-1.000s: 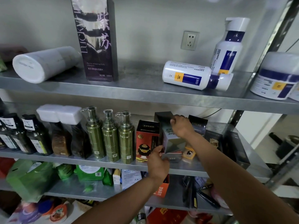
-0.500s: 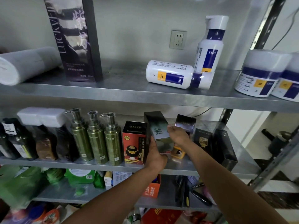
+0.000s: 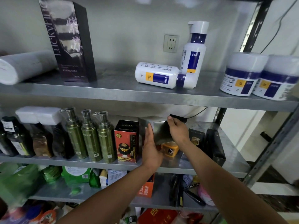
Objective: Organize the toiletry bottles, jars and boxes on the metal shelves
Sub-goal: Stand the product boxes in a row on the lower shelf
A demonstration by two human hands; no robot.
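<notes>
On the middle metal shelf (image 3: 202, 165) a dark grey box (image 3: 161, 133) stands just right of a red and black box (image 3: 127, 141). My left hand (image 3: 151, 149) presses flat against the grey box's left side, fingers straight. My right hand (image 3: 178, 131) grips its upper right edge, thumb over the top. A small orange box (image 3: 171, 149) lies below the grey box, partly hidden by my hands. Two black boxes (image 3: 196, 138) (image 3: 215, 143) stand to the right. Three olive pump bottles (image 3: 90, 136) line up left of the red box.
The upper shelf holds a tall purple box (image 3: 71, 42), a white roll lying down (image 3: 21, 67), one white bottle toppled (image 3: 157, 75) against an upright one (image 3: 194, 52), and two white jars (image 3: 239, 75). Dark bottles (image 3: 14, 138) stand far left. The lowest shelf is crowded with green packs (image 3: 76, 173).
The grey box, tilted in both hands before, now stands more upright beside the red box. My left hand has slid up its side and my right hand has shifted to its top edge.
</notes>
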